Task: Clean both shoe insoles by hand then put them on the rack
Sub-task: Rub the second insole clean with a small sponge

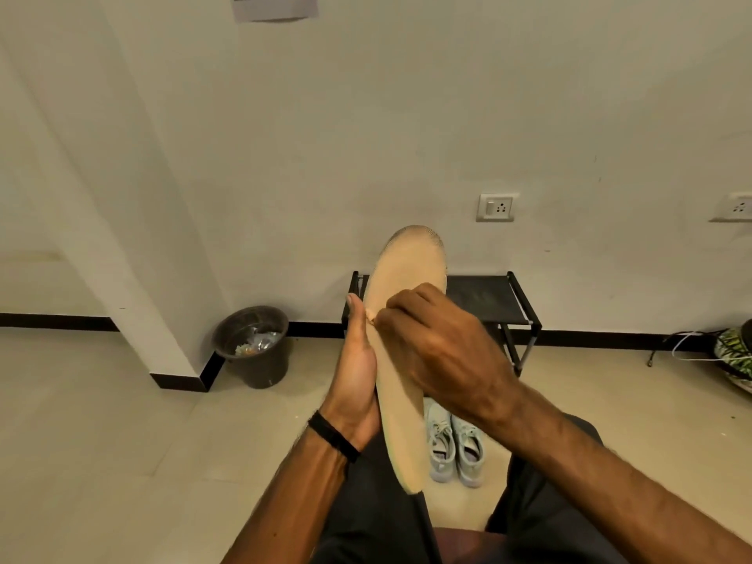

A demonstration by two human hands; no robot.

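A tan shoe insole (401, 400) stands upright in front of me, toe end up. My left hand (358, 360) holds it along its left edge, thumb pointing up. My right hand (435, 348) lies across the insole's middle with fingers curled, their tips hidden against the surface near the left edge. Behind the insole a low black rack (492, 305) stands against the wall. Only one insole is in view.
A pair of pale grey sneakers (455, 445) sits on the tiled floor below the rack. A dark bin (254, 346) with rubbish stands by the wall corner at left. Another shoe (734, 356) with a white cord lies at the far right. My knees fill the bottom.
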